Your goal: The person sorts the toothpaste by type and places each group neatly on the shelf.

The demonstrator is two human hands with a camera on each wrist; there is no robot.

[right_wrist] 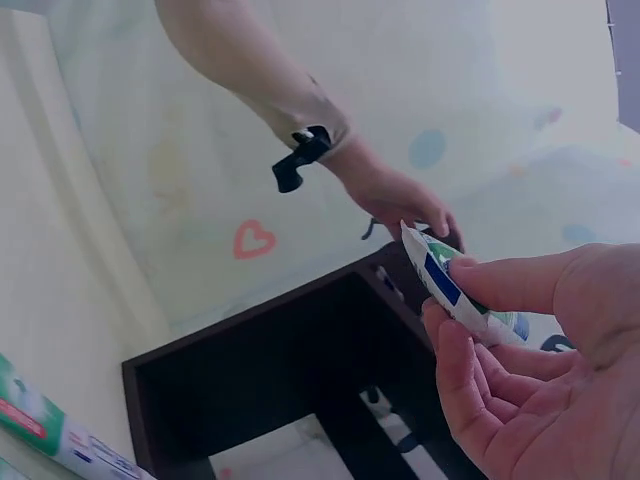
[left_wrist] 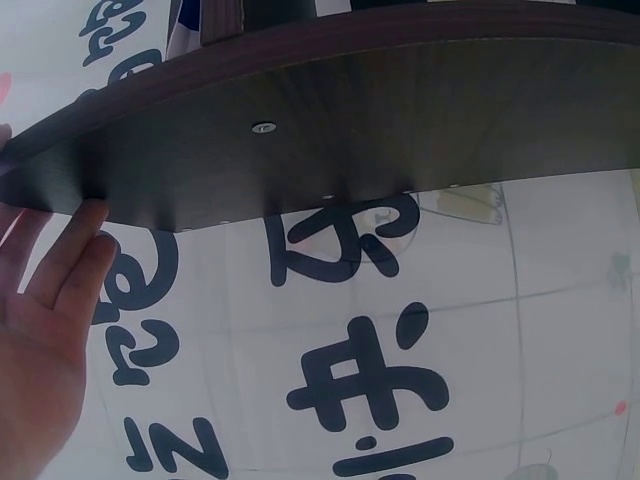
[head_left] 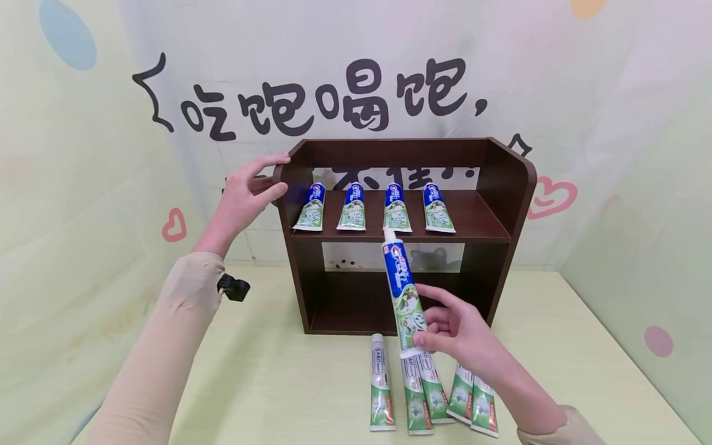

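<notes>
My right hand (head_left: 467, 337) pinches a blue and green toothpaste tube (head_left: 402, 287) near its flat end, thumb in front. The tube's white cap points up, at the front edge of the upper board of a dark brown two-tier shelf (head_left: 514, 210). Several matching tubes (head_left: 352, 209) lie in a row on that board, caps toward the back. My left hand (head_left: 239, 201) touches the shelf's left side panel; in the left wrist view its extended fingers (left_wrist: 75, 255) rest against the panel's outer face.
Several white and green toothpaste tubes (head_left: 381, 389) lie on the pale table (head_left: 267, 383) in front of the shelf, some overlapping. A printed cloth backdrop (head_left: 311, 55) with black characters hangs behind. A small black camera (head_left: 233, 288) sits on the left wrist.
</notes>
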